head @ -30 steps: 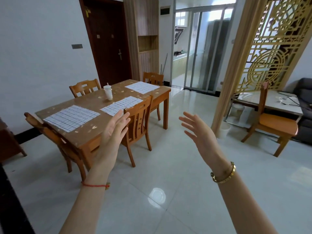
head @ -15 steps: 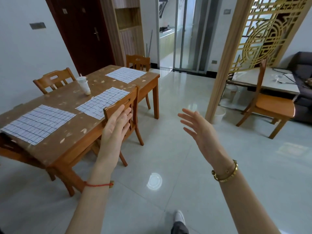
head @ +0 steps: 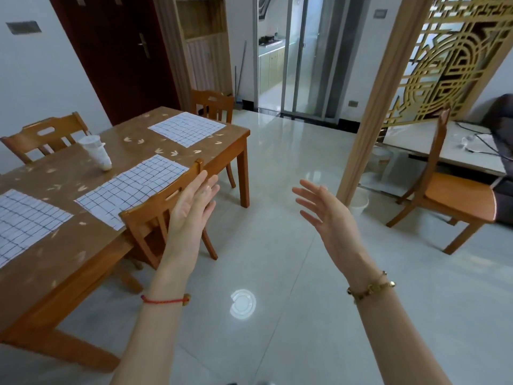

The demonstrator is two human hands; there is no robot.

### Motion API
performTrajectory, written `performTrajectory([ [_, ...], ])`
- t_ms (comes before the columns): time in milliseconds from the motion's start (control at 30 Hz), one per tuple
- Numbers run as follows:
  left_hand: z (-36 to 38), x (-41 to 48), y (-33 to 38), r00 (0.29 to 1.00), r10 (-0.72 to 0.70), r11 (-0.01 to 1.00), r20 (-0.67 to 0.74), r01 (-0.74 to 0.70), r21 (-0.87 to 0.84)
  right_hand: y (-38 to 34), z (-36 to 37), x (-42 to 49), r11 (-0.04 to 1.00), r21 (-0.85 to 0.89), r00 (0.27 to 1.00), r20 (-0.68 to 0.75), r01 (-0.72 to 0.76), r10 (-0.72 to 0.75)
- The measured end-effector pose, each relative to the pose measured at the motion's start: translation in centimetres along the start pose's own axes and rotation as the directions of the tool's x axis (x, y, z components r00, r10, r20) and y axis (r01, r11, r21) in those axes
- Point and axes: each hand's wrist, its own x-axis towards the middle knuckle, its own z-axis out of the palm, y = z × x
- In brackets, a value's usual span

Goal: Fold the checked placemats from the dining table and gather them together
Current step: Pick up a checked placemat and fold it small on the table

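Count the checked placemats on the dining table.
3 white, blue-checked cloth placemats: far-end placemat, middle placemat, nearest placemat, cropped at the left edge; more may lie out of frame.

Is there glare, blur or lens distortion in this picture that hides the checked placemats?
Head view: a round light reflection glares on the glossy floor; the wide lens tilts the door and the pillar; the middle placemat is sharp, its grid lines clear.
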Motion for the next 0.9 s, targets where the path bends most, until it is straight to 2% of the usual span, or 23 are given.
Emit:
performTrajectory([
  [100, 2.0, 3.8, -1.1, 1.000, -0.003, 1.000, -0.030, 0.003, 0.008, -0.1, -1.6, 4.3, 1.000, -0.001, 1.000, -0.006, -0.009, 0.009],
  [400, 5.9, 17.0, -5.8, 0.999, 0.019, 0.999, 0.036, -0.021, 0.036, 2.1, -5.6, 18.1, 0.999, 0.005, 0.998, -0.040, -0.044, 0.045],
  [733, 11.1, 37.8, -8.2, 1.000, 0.015, 1.000, 0.013, -0.016, 0.008, 2.0, -7.7, 39.0, 0.999, 0.037, 0.999, -0.032, -0.023, 0.024],
  [900, 13.7, 46.8, -9.3, 0.998, 0.021, 1.000, 0.057, -0.020, -0.011, 1.6, -8.9, 48.2, 0.998, 0.054, 0.998, -0.060, -0.026, 0.029],
])
